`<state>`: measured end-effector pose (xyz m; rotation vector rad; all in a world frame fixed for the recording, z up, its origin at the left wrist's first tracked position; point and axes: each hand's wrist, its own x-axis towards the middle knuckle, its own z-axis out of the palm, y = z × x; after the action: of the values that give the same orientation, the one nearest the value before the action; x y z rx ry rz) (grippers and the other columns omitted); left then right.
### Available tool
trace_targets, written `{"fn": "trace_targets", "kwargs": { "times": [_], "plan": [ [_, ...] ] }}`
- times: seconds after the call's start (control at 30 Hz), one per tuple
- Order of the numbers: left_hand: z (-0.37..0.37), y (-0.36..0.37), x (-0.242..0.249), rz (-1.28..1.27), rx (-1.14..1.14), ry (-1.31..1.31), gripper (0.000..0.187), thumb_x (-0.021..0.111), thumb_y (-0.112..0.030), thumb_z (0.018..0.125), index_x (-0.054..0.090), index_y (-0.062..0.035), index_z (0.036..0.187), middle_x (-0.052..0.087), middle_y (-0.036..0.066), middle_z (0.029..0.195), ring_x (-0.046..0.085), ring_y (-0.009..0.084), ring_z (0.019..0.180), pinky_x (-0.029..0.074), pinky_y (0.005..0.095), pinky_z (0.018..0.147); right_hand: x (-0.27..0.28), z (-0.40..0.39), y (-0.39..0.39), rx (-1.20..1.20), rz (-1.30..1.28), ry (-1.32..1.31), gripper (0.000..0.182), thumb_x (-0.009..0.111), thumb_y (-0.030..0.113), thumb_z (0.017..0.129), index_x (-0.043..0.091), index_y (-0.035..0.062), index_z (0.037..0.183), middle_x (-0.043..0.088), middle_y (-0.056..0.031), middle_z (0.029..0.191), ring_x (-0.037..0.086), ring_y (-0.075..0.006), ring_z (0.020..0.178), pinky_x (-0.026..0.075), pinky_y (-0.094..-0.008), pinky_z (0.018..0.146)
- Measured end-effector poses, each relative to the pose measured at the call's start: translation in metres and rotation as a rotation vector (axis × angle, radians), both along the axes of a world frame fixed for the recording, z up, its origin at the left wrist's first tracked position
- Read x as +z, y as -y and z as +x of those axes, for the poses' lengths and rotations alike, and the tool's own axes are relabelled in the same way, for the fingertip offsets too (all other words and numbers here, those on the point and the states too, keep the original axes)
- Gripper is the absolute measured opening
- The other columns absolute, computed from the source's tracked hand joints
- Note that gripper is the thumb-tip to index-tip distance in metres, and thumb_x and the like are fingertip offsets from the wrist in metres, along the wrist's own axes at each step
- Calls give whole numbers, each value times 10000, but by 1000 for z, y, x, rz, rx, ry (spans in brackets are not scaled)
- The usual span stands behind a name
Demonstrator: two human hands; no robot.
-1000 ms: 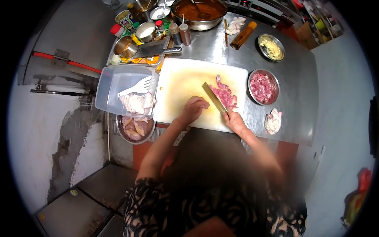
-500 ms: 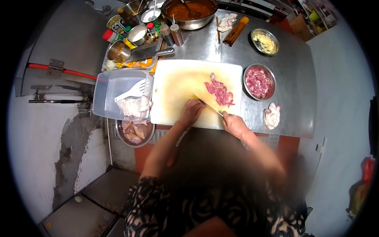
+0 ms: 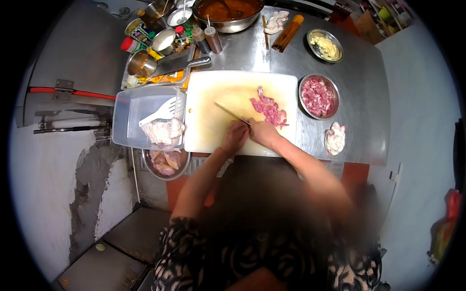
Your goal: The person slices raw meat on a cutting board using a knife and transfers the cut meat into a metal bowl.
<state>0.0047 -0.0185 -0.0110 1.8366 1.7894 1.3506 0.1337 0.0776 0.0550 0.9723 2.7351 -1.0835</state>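
On the white cutting board [image 3: 206, 131] my right hand [image 3: 264, 134] is closed round the handle of a knife [image 3: 229, 110]. Its blade points up and to the left, flat over the board's middle. My left hand [image 3: 236, 137] sits right beside it at the board's near edge, fingers curled together close to the blade's handle end. Whatever those fingers may hold is hidden. Cut strips of raw meat [image 3: 270, 109] lie loosely on the board's right side, just beyond my right hand.
Right of the board stand a bowl of sliced meat [image 3: 318, 97] and a bowl of chopped garlic-like bits [image 3: 324, 46]. A clear plastic tub [image 3: 127, 116] stands left, above a bowl of meat pieces [image 3: 165, 162]. A cleaver [image 3: 174, 63], skewers [image 3: 289, 33] and a sauce bowl [image 3: 228, 22] lie behind.
My right hand has moved left and up with the knife, now touching or nearly touching my left hand. The blade tip has shifted left across the board. My left hand has barely moved.
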Motion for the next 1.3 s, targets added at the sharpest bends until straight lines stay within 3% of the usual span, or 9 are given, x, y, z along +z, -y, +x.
{"fn": "trace_targets", "kwargs": {
  "times": [0.17,0.23,0.33,0.57,0.8,0.9,1.03,1.1,1.3],
  "plan": [
    [2,0,12,49,27,-66,148,641,1,720,642,-60,855,609,72,923,564,268,870,447,362,770,3,18,-12,43,-19,83,181,452,118,846,482,-33,942,611,-250,757,604,-413,724,480,-477,650],
    [1,0,16,4,-1,-100,121,642,-26,733,638,-68,848,623,54,927,566,264,883,450,370,774,-6,54,-15,5,-21,-60,175,455,120,851,483,-38,921,606,-254,728,604,-416,688,483,-482,622],
    [-1,-1,14,8,-45,-71,110,633,-39,739,638,-81,840,627,40,918,573,251,865,440,364,767,17,80,-8,-106,48,70,170,466,117,851,484,-40,911,593,-253,676,599,-416,638,484,-487,589],
    [-2,0,21,27,-20,-31,116,625,-36,733,639,-102,827,623,34,890,576,242,848,436,364,762,54,76,11,78,29,85,126,449,88,850,461,-31,887,588,-258,664,599,-416,638,484,-482,591],
    [0,2,10,52,38,-23,131,648,-12,700,633,-67,818,603,65,905,562,269,872,462,377,774,-3,15,0,59,14,-46,147,479,120,848,453,-13,903,589,-256,685,592,-423,660,468,-487,592],
    [0,4,1,34,44,-14,141,656,-7,691,632,-59,820,599,74,923,557,279,883,468,378,782,1,-22,-5,87,-6,57,169,489,133,843,467,-18,915,591,-253,688,593,-422,666,469,-488,602],
    [-1,4,2,51,26,-33,136,645,-5,692,631,-62,815,598,68,948,553,273,897,462,381,781,-4,0,-10,103,-8,-4,197,490,152,850,480,-24,938,592,-247,687,595,-418,668,469,-488,606],
    [-2,5,5,35,29,-58,140,636,-5,698,630,-71,822,602,58,939,559,265,887,457,381,780,11,33,-11,55,-51,8,184,483,131,844,486,-31,932,612,-253,762,606,-411,745,475,-489,682],
    [0,4,22,18,-13,-57,174,610,1,721,624,-102,860,615,17,888,580,239,833,443,370,773,14,75,-9,-108,91,-5,225,459,118,868,496,-61,999,571,-262,601,585,-425,570,484,-488,554]
  ]
}}
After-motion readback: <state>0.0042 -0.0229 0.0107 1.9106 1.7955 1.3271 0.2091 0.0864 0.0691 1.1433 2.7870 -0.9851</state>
